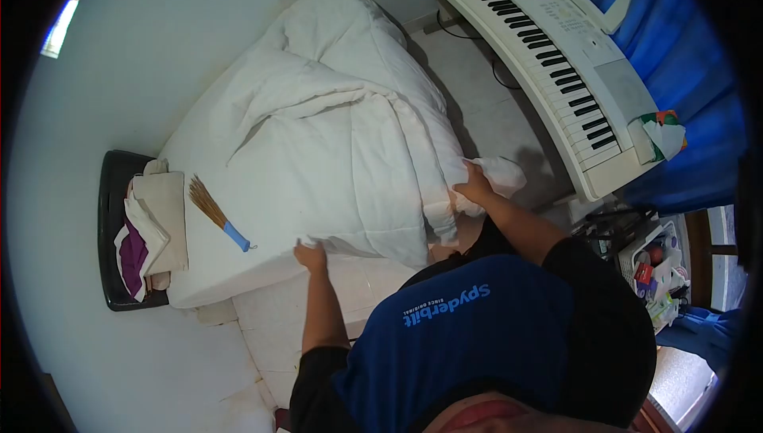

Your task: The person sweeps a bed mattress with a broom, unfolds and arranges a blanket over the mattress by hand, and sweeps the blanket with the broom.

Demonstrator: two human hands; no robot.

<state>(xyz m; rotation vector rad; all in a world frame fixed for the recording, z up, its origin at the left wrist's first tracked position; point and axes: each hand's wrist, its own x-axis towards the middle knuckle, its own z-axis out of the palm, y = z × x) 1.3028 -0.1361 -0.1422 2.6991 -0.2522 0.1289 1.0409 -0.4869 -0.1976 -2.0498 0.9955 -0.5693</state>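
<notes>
A white comforter (318, 139) lies bunched and folded over a bed with a white sheet (207, 270). My left hand (311, 256) is closed on the comforter's near edge, beside the mattress side. Farther right, my right hand (475, 187) grips the comforter at its right corner, where a bunch of it hangs off the bed's end. A stick brush with a blue handle (236, 236) rests on the sheet, left of the comforter. Cream pillows (163, 214) and a purple cloth (132, 257) lie against the dark headboard (114, 226).
A white electronic keyboard (592, 164) stands to the right, with cables on the floor below and blue curtains (695, 59) behind. A basket of small items (656, 266) sits at the lower right. Tiled floor (270, 330) shows near the bed's side.
</notes>
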